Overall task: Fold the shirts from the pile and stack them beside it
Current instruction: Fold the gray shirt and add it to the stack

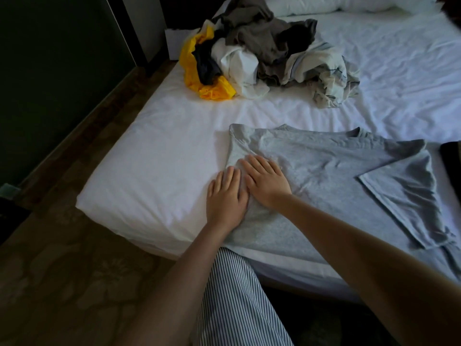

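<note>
In the head view, the left grip point(225, 196) is lying flat with its fingers straight and released, pressing down at the left edge of a grey T-shirt point(324, 166). The right grip point(267, 181) is lying just beside it, slightly farther up the bed. It is also flat and released, with its palm pressing on the same shirt.

The shirt is spreading out to the right of both grips on the bed point(154, 166), whose white sheet is creasing. Its neckline is lying beyond them. A folded-in sleeve point(404, 193) is lying across the shirt's body, well to the right of the right grip.

Beyond the grips and well apart from them, the pile of shirts point(274, 46) is sitting crumpled, with a yellow garment point(197, 68) at its left side. A white pillow point(324, 5) is lying farther still.

Left of the left grip, the mattress corner is giving way to a patterned carpet point(62, 270) and a dark wall point(50, 71). Nearer than the grips, striped trousers point(237, 300) are showing.
</note>
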{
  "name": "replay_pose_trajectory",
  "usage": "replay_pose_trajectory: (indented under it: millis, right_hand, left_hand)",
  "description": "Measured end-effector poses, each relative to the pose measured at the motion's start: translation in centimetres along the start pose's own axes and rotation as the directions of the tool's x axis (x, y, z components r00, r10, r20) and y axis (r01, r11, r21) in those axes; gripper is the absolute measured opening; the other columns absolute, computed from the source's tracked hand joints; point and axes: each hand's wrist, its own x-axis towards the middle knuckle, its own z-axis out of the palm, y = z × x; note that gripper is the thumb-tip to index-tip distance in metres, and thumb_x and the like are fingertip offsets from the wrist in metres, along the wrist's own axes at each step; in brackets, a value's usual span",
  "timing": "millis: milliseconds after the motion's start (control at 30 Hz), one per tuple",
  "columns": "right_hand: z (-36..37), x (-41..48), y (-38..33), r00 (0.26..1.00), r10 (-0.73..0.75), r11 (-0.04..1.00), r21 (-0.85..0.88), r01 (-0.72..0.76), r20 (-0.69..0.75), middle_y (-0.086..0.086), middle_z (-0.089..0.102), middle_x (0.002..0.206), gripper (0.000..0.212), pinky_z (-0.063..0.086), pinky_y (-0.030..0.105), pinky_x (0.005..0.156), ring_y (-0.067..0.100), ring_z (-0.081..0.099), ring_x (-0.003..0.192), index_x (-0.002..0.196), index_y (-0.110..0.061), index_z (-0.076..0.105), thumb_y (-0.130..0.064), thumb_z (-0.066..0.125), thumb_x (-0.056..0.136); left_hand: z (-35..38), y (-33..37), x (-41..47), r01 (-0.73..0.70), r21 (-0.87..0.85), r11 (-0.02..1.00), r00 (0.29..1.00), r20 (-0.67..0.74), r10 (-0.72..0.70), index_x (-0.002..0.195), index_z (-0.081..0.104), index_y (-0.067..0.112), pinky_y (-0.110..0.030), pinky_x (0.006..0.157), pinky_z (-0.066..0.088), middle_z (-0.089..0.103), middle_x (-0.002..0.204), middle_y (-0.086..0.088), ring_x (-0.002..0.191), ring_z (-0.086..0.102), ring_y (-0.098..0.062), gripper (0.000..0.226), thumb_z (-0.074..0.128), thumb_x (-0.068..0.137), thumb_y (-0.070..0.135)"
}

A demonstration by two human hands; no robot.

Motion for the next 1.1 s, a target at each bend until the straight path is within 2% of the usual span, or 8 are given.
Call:
replay_pose_trajectory:
  millis: [67,133,200,333,433,667,867,1100]
  right_hand:
    - [0.0,-0.8,0.2,0.999,0.04,0.999,0.027,-0.039,-0.027,-0.004,0.011,0.159,0.053,-0.007,0.027,0.114,0.013,0.003,0.146,0.151,-0.024,0.016,-0.041,0.012,0.1]
    - [0.0,-2.0,0.0,0.996,0.069,0.993,0.094,-0.063,-0.058,-0.001,0.015,0.158,0.071,-0.006,0.029,0.115,0.016,0.005,0.146,0.15,-0.02,0.021,-0.05,-0.001,0.089]
    - [-0.3,-3.3,-0.8,0.991,0.087,0.982,0.175,-0.068,-0.104,0.002,0.021,0.157,0.084,-0.004,0.032,0.115,0.019,0.01,0.146,0.148,-0.017,0.028,-0.055,-0.006,0.08]
    - [-0.6,-5.3,-4.7,0.972,-0.048,0.957,0.269,0.112,-0.231,0.013,0.061,0.12,0.063,0.034,0.045,0.103,0.035,0.052,0.115,0.12,-0.008,0.06,-0.046,0.028,0.082]
    - [0.6,-7.5,-8.1,0.934,-0.177,0.943,0.219,0.252,-0.312,0.002,0.062,0.086,0.04,0.044,0.033,0.077,0.025,0.058,0.081,0.097,-0.016,0.064,-0.044,0.042,0.08]
    - [3.2,-7.7,-9.6,0.977,-0.137,0.99,0.018,0.142,-0.165,0.001,0.06,0.094,0.083,0.051,0.031,0.062,0.017,0.06,0.079,0.111,-0.023,0.057,-0.053,0.082,0.038]
    - [2.8,-7.2,-8.2,0.964,-0.123,0.968,0.184,0.169,-0.235,0.0,0.06,0.09,0.025,0.051,0.034,0.061,0.019,0.062,0.078,0.097,-0.02,0.066,-0.03,0.058,0.075]
    - [0.8,-8.9,-5.7,0.988,0.046,0.727,0.683,0.067,-0.145,0.009,0.061,0.113,0.033,0.046,0.036,0.083,0.026,0.057,0.102,0.124,-0.012,0.058,-0.008,0.051,0.092]
  left_hand:
    - [-1.0,-0.6,0.7,0.113,-0.407,0.907,0.993,0.081,-0.087,0.134,0.053,0.016,-0.034,0.115,0.025,0.041,0.148,-0.002,0.136,0.036,-0.019,0.045,0.044,0.093,0.032]
    - [-3.4,-0.8,1.3,0.284,-0.843,0.456,0.945,0.166,-0.282,0.114,0.065,0.012,-0.026,0.103,0.037,0.056,0.129,0.004,0.118,0.051,-0.009,0.026,0.051,0.093,0.011]
    - [-4.9,-1.8,2.6,0.355,-0.918,0.176,0.862,0.249,-0.441,0.106,0.064,0.014,-0.02,0.084,0.044,0.058,0.116,0.006,0.096,0.056,-0.004,0.022,0.047,0.095,0.005]
    - [-5.5,-3.7,6.6,0.538,-0.809,0.235,0.769,0.357,-0.53,0.103,0.062,0.013,-0.015,0.061,0.044,0.057,0.088,-0.002,0.068,0.051,-0.008,0.014,0.053,0.094,0.008]
    - [-5.3,-3.1,9.3,0.618,-0.712,0.332,0.76,0.433,-0.485,0.078,0.058,0.013,-0.019,0.058,0.041,0.052,0.07,-0.001,0.06,0.045,-0.01,0.016,0.055,0.092,0.008]
    - [-4.3,-0.9,13.3,0.665,-0.673,0.323,0.743,0.553,-0.378,0.097,0.065,0.007,-0.023,0.07,0.053,0.067,0.084,-0.005,0.075,0.064,-0.015,0.011,0.059,0.092,0.016]
    - [-3.9,-1.1,14.9,0.706,-0.622,0.339,0.704,0.564,-0.431,0.098,0.066,0.009,-0.024,0.068,0.053,0.067,0.088,-0.005,0.073,0.064,-0.015,0.021,0.068,0.087,0.027]
    - [-3.4,-1.0,14.4,0.691,-0.638,0.339,0.711,0.516,-0.478,0.091,0.068,0.01,-0.029,0.077,0.054,0.068,0.106,-0.012,0.076,0.065,-0.018,0.014,0.072,0.084,0.021]
